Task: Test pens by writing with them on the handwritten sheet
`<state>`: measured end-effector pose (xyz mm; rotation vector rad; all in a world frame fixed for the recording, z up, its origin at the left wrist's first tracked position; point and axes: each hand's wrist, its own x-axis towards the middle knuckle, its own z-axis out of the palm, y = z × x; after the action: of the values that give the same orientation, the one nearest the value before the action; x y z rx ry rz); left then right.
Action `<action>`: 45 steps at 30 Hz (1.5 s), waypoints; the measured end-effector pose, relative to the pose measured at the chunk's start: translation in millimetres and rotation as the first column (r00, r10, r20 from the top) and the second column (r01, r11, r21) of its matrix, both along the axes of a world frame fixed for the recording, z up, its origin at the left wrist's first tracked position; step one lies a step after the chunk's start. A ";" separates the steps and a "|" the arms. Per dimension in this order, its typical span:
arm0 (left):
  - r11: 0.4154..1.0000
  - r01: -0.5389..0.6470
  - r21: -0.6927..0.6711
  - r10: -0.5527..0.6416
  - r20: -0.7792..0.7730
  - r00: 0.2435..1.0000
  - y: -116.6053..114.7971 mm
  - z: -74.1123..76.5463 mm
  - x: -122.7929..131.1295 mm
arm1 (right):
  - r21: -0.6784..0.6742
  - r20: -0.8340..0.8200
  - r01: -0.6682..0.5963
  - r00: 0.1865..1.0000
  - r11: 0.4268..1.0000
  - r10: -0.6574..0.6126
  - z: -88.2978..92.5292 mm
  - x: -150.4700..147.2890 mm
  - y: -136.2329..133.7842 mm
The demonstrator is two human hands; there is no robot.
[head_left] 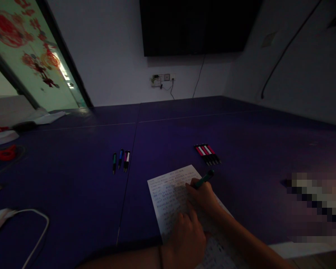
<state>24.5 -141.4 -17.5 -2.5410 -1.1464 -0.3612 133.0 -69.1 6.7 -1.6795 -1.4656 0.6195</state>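
Purple tabletop [78, 186] before a dim wall [112, 48], with one handwritten sheet of paper [165, 201] as our landmark. Beyond the sheet, we note one black screen [196, 28] on the wall. Our right hand [203, 195] rests on the sheet's right part, its fingers closed around one green pen [205, 178]; whether the tip meets the paper, we cannot tell. Our left hand [187, 232] lies on the sheet's near part, fingers partly bent, with nothing seen in them. Left of the sheet, and apart from it, we count four pens [120, 158]: one green, one blue, one purple, one white. Just beyond the sheet's far right corner, we count five pens [208, 154] set side by side, pink and white alternating.
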 end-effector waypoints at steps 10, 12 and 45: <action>1.000 0.001 -0.010 -0.001 -0.021 1.000 -0.5 1.7 -0.1 | 0.021 0.010 -0.016 1.000 1.000 0.016 0.2 -1.2 -0.6; 1.000 0.005 -0.017 -0.005 -0.031 0.999 -0.3 0.8 -0.3 | 0.028 0.000 -0.010 1.000 1.000 0.010 -0.1 -0.7 -0.2; 1.000 -0.020 -0.010 0.020 0.020 1.000 -1.9 0.5 -0.3 | -0.034 -0.117 -0.049 0.992 0.998 0.045 3.1 0.1 -0.3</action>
<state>24.2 -143.3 -17.0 -2.5382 -1.1831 -0.3783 133.0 -69.4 9.8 -1.6133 -1.4214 0.7620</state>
